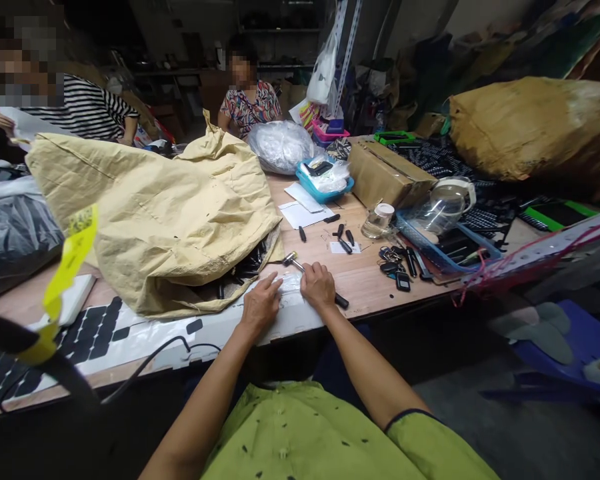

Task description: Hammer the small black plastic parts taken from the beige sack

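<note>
My right hand (318,285) is closed round the handle of a small hammer. Its metal hammer head (289,258) points up and left, and the dark handle end sticks out below my palm. Close beside it, my left hand (261,305) rests low over a clear plastic sheet (291,288) at the table's front edge. Thumb and forefinger are drawn near each other there; anything between them is too small or hidden to make out. Left of my hands, a cream cloth sack (160,220) lies with its mouth open, showing black key-like parts (250,265) inside.
Several black key pieces (345,247) lie beyond my right hand. A key bunch (395,267), a lidded jar (379,220), a blue basket (450,250) and a cardboard box (387,173) stand rightward. A dark curved arm with a yellow tag (70,260) crosses the left foreground. Two people sit opposite.
</note>
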`<action>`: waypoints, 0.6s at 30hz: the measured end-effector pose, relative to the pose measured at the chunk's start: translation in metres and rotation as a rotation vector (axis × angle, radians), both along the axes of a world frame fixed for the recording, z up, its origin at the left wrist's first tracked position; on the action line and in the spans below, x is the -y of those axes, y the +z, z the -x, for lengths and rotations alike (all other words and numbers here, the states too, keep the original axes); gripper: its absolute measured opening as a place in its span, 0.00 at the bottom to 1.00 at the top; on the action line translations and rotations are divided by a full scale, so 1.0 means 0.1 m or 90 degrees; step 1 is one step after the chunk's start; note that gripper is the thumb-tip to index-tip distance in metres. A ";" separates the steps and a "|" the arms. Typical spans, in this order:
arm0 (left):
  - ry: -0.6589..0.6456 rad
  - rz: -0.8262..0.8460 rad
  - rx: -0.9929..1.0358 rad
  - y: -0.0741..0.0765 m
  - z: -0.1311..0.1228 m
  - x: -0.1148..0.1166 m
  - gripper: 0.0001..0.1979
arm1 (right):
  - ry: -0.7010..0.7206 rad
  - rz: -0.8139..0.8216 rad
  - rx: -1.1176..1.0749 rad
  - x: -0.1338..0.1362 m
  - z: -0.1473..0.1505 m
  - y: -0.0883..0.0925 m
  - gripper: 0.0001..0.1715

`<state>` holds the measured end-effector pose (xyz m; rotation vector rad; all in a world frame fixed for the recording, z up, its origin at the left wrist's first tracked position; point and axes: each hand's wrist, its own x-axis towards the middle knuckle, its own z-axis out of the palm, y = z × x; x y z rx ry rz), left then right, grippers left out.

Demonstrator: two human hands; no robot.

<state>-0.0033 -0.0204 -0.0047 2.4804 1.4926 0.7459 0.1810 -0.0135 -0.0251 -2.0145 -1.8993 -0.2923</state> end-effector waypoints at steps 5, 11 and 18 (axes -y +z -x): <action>0.129 -0.022 0.021 -0.02 0.32 -0.02 0.20 | -0.004 0.011 0.006 0.00 0.00 0.00 0.14; 0.115 0.006 0.038 -0.13 0.28 -0.08 0.09 | -0.012 0.020 0.000 -0.01 0.00 0.02 0.15; 0.093 0.080 0.090 -0.16 0.10 -0.15 0.06 | -0.009 0.039 -0.040 -0.02 -0.02 0.06 0.15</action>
